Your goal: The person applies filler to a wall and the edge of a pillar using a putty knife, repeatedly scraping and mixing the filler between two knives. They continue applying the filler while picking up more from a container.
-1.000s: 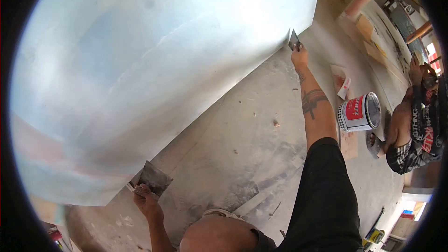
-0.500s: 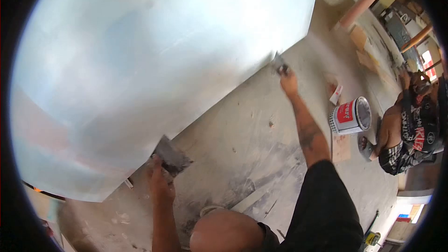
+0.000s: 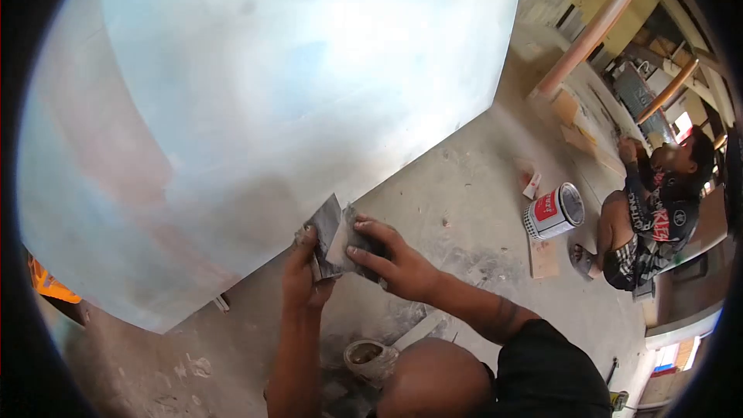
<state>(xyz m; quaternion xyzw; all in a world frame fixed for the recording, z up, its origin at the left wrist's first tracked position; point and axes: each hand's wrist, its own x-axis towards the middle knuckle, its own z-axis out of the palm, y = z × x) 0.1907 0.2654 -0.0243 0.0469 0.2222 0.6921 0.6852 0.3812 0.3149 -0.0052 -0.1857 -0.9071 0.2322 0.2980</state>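
My left hand [image 3: 300, 275] is closed on a flat grey putty spreader [image 3: 326, 234], its blade tilted upward. My right hand [image 3: 402, 263] grips a second putty spreader [image 3: 364, 251], dark at the grip with pale paste along its edge. The two blades overlap in this view, just below the lower edge of a large, pale, smooth panel [image 3: 255, 108]. That panel carries bluish, white and pinkish patches. Under my forearms, beside my knee [image 3: 437, 379], sits a small round container [image 3: 370, 358] with something brownish in it.
A large paint-type can [image 3: 551, 215] with a red and white label stands on the floor to the right, near a small white tube [image 3: 532, 184]. Beyond it a person [image 3: 658, 213] squats. A pinkish post [image 3: 592, 27] rises behind. Something orange [image 3: 50, 282] shows at far left.
My right hand has come from the panel's far lower edge back to my left hand, bringing the two spreaders together. My left hand has shifted slightly right. The view has turned a little.
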